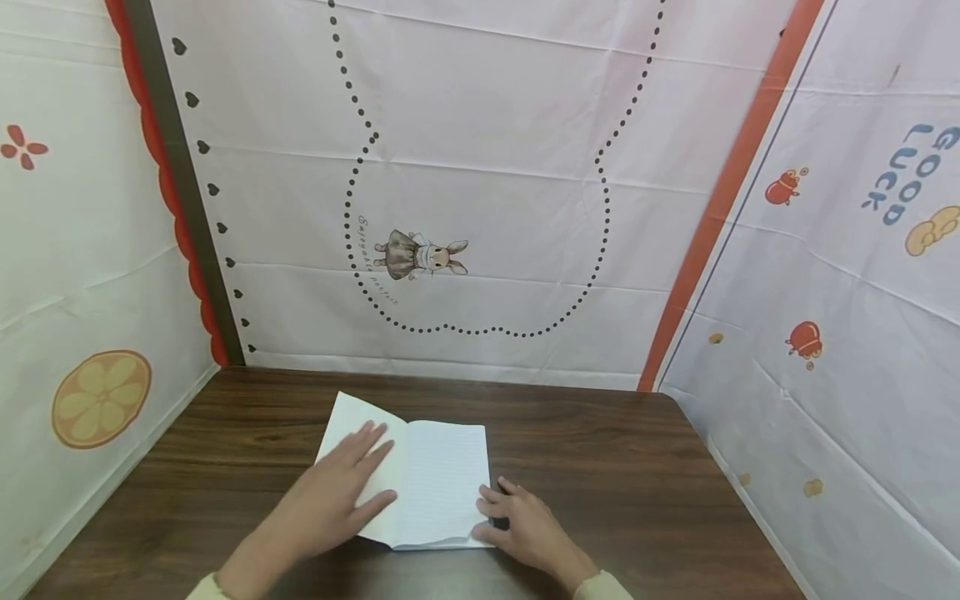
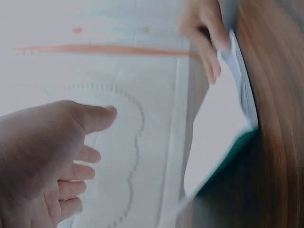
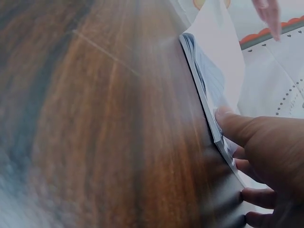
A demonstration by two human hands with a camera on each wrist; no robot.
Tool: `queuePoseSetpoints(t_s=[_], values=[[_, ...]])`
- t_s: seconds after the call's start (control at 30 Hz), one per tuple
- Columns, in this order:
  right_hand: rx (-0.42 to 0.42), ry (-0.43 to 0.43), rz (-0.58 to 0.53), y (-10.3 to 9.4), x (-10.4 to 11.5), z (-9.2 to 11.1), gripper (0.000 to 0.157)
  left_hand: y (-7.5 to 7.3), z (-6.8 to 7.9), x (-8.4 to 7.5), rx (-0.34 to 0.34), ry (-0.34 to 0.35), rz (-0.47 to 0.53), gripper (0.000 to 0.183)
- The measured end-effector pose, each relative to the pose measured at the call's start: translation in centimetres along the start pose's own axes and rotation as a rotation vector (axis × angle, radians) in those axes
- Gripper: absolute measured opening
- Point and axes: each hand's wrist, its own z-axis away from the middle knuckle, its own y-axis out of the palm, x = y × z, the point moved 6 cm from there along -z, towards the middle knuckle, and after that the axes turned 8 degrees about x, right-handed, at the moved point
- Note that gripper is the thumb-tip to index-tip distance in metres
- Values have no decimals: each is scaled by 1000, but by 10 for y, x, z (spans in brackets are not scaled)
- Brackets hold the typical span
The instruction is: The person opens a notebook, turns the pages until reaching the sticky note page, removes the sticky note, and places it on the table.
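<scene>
An open notebook [image 1: 446, 475] with lined white pages lies on the dark wooden table. Its left leaf [image 1: 341, 414] slopes up off the tabletop, and a green cover [image 2: 228, 154] shows under it in the left wrist view. Over that leaf hovers my left hand [image 1: 341, 492], fingers spread and thumb toward the fold, with nothing held; the right wrist view shows it apart from the paper. My right hand [image 1: 528, 527] rests at the notebook's lower right edge. Its thumb [image 3: 235, 124] touches the page near the corner, while the other fingers lie loosely bent along the edge.
The wooden table [image 1: 622, 467] reaches back to a white printed cloth [image 1: 480, 208] with a rabbit figure and dotted outline. More printed cloth hangs along the left side [image 1: 90, 250] and right side [image 1: 847, 333].
</scene>
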Motion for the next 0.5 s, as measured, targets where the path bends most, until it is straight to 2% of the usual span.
queuePoseSetpoints(t_s=[0.1, 0.2, 0.37, 0.5], values=[[-3, -2, 12, -1, 0, 0, 56, 11, -13, -19, 10, 69, 41, 58], [-8, -8, 26, -2, 1, -1, 55, 30, -25, -32, 62, 113, 72, 56], [-6, 0, 32, -2, 1, -2, 53, 72, -36, -45, 193, 153, 33, 59], [-2, 4, 27, -2, 1, -1, 54, 98, -40, -50, 249, 159, -11, 61]])
